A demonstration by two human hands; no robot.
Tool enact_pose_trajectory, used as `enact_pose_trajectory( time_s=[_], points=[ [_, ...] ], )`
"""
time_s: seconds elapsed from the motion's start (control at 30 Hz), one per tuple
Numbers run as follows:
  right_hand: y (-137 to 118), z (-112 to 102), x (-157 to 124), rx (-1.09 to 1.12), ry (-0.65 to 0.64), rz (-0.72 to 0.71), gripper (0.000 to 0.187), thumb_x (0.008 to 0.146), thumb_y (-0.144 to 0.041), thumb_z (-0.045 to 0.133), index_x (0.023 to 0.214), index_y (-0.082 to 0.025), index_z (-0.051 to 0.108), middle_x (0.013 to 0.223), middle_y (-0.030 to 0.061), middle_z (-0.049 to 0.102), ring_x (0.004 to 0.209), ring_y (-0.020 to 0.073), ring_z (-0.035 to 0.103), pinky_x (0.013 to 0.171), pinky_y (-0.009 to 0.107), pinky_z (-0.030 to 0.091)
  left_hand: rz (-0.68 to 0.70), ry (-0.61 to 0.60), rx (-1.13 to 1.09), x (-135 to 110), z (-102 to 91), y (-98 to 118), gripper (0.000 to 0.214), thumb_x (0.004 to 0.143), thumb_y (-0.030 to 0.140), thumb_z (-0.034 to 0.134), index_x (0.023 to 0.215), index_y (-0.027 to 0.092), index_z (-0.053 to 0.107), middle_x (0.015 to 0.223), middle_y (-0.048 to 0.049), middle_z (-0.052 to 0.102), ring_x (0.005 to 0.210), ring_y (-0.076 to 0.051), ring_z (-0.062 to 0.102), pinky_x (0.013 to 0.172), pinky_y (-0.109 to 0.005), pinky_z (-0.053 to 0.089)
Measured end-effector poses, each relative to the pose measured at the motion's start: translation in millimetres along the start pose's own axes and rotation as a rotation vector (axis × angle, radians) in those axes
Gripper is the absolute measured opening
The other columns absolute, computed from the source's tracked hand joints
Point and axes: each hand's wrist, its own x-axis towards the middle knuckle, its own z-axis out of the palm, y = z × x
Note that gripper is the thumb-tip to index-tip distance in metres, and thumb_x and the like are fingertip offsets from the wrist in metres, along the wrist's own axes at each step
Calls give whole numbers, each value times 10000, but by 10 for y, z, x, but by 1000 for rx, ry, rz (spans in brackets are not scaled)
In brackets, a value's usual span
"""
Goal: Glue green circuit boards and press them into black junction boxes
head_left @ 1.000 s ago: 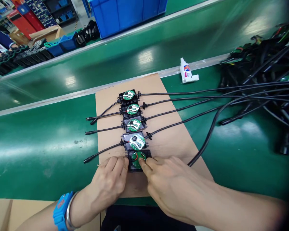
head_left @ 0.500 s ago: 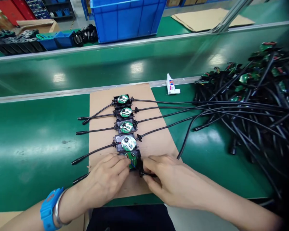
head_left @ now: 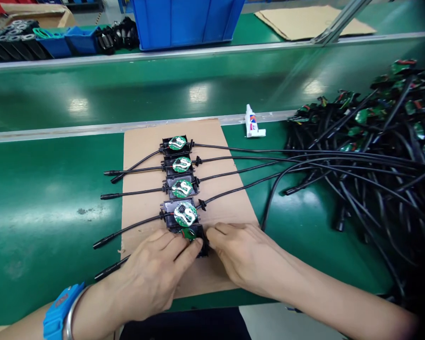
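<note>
A row of several black housings with round green circuit boards and black cables lies on a brown cardboard sheet (head_left: 226, 208). The nearest housing (head_left: 194, 236) sits between my hands. My left hand (head_left: 156, 276) lies over its left side, fingers curled and pressing on the green board. My right hand (head_left: 241, 255) grips its right side where the cable comes out. The housing just behind it (head_left: 182, 213) carries white paste on its board. A blue watch is on my left wrist.
A large tangle of black cables with green boards (head_left: 375, 156) fills the right side. A small white glue bottle (head_left: 251, 123) lies beyond the cardboard. A green conveyor belt (head_left: 163, 94) runs behind, with a blue crate (head_left: 187, 21) and trays of black parts (head_left: 17, 42) farther back.
My view has shifted slightly, so the row sits a little further left. Both hands have closed in on the nearest housing, and my left fingers now cover more of its board.
</note>
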Motion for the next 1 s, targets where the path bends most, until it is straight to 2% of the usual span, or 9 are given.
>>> enact_pose_trajectory(
  time_s=[0.13, 0.23, 0.33, 0.47, 0.6, 0.7, 0.8, 0.9, 1.0],
  points=[
    [-38, -1, 77, -172, 13, -2, 138, 723, -53, 497, 771, -166, 560, 719, 48, 604, 560, 154, 492, 498, 300, 157, -43, -30, 86, 98, 26, 105, 562, 704, 116, 454, 1261, 46, 484, 939, -119, 577, 815, -248, 526, 748, -409, 489],
    [27, 22, 72, -130, 71, -58, 96, 751, -86, 504, 724, -156, 563, 718, 51, 590, 609, 157, 504, 527, 279, 273, -39, -11, 139, 113, 45, 129, 543, 703, 109, 450, 1240, 39, 502, 890, -104, 566, 782, -234, 506, 732, -389, 472],
    [137, 78, 23, -8, 240, -191, 176, 853, -119, 441, 808, -145, 608, 787, 66, 578, 719, 168, 513, 650, 297, 403, -38, -2, 115, 62, 68, 100, 624, 720, 100, 439, 1340, 34, 408, 973, -118, 576, 837, -243, 514, 773, -390, 464],
    [208, 240, -8, 69, 439, -279, 270, 888, -64, 387, 967, -113, 641, 807, 83, 587, 787, 180, 505, 691, 314, 448, -55, -10, 101, 34, 112, 102, 650, 757, 99, 424, 1396, 29, 334, 1017, -127, 584, 887, -254, 517, 830, -406, 445],
    [222, 354, 31, 33, 455, -294, 297, 902, -51, 364, 944, -87, 656, 797, 94, 597, 779, 180, 500, 679, 312, 459, -65, -12, 128, 101, 137, 172, 591, 772, 100, 422, 1355, 3, 395, 1035, -143, 599, 904, -261, 521, 837, -410, 443],
    [224, 288, 31, 4, 429, -291, 318, 908, -54, 354, 891, -114, 666, 770, 74, 602, 727, 164, 485, 659, 301, 451, -84, 7, 80, 63, 73, 175, 563, 780, 104, 439, 1338, 32, 429, 1059, -145, 607, 929, -265, 531, 842, -424, 457],
    [120, 153, -42, -30, 446, -265, 277, 902, -82, 403, 959, -121, 671, 785, 70, 617, 733, 168, 492, 664, 311, 446, -114, 171, -86, -116, -67, 89, 489, 825, 107, 474, 1314, 100, 466, 1102, -128, 604, 980, -241, 542, 862, -397, 472],
    [-137, 121, -114, -83, 479, -255, 300, 867, -104, 459, 1099, -65, 644, 858, 112, 623, 792, 204, 502, 709, 359, 454, -247, 365, -195, -290, -168, -59, 304, 867, 110, 499, 1151, 173, 588, 1053, -87, 634, 947, -202, 570, 813, -354, 491],
    [-440, 229, -66, -146, 451, -244, 373, 853, -140, 475, 1174, -11, 612, 872, 142, 617, 806, 234, 503, 705, 383, 463, -348, 321, -244, -317, -142, -199, 160, 865, 163, 544, 965, 202, 663, 900, -47, 661, 840, -197, 594, 745, -362, 504]
  ],
)
